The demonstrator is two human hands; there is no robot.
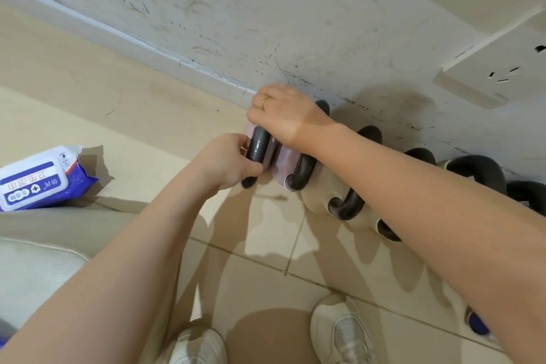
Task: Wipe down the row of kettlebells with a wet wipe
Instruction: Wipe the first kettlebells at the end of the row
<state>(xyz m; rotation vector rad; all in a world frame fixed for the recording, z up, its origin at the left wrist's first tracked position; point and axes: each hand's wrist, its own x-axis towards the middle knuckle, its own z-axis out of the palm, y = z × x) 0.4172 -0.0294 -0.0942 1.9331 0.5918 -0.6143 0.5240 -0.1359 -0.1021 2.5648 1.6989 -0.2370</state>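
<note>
A row of kettlebells stands on the tiled floor against the wall. The leftmost pink kettlebell (250, 133) has a dark handle (259, 146), and my left hand (227, 164) is closed around the near part of that handle. My right hand (285, 115), wearing a ring, reaches over the far side of the same kettlebell with its fingers curled down; no wipe shows in it. A second pink kettlebell (285, 164) stands beside it, then a beige kettlebell (316, 196) and darker ones (475, 171) further right, partly hidden by my right forearm.
A blue and white wet wipe pack (38, 180) lies on the floor to the left. A wall socket (496, 71) sits at upper right. My two white shoes (342, 331) stand at the bottom. A pale cushion (29, 269) is at lower left.
</note>
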